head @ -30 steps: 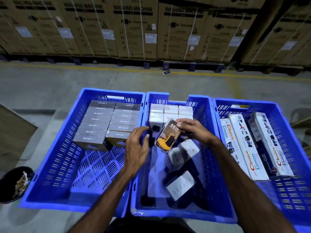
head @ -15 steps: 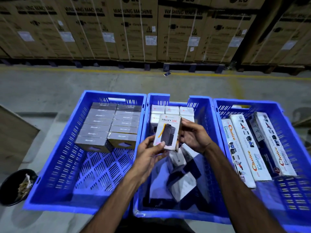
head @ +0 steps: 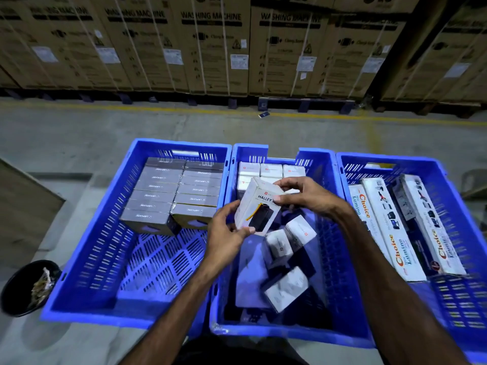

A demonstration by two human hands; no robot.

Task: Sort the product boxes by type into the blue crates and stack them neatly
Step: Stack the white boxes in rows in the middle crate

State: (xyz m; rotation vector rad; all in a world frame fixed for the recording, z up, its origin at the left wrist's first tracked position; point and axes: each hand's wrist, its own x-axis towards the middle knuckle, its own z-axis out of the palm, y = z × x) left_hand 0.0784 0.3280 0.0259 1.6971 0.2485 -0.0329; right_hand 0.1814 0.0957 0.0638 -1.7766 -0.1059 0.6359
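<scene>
Three blue crates stand side by side. Over the middle crate (head: 334,335) both hands hold a white box marked HALLEY (head: 257,209), tilted with its top leaning left. My left hand (head: 228,233) grips its lower edge; my right hand (head: 303,196) pinches its upper right corner. Behind it, white boxes (head: 271,170) stand in a tidy row at the crate's far wall. Several white and dark boxes (head: 287,288) lie loose below. The left crate (head: 87,304) holds neat rows of grey boxes (head: 174,193). The right crate (head: 463,320) holds long white Choice boxes (head: 390,230).
A black bin (head: 18,288) with scraps sits on the concrete floor left of the crates. A wooden panel (head: 23,206) juts in at the left edge. Stacked cardboard washing machine cartons (head: 218,46) on pallets line the far side behind a yellow floor line.
The box was turned from showing an orange side to its white HALLEY face. My left hand moved from the crate edge to grip it, and the box now leans left.
</scene>
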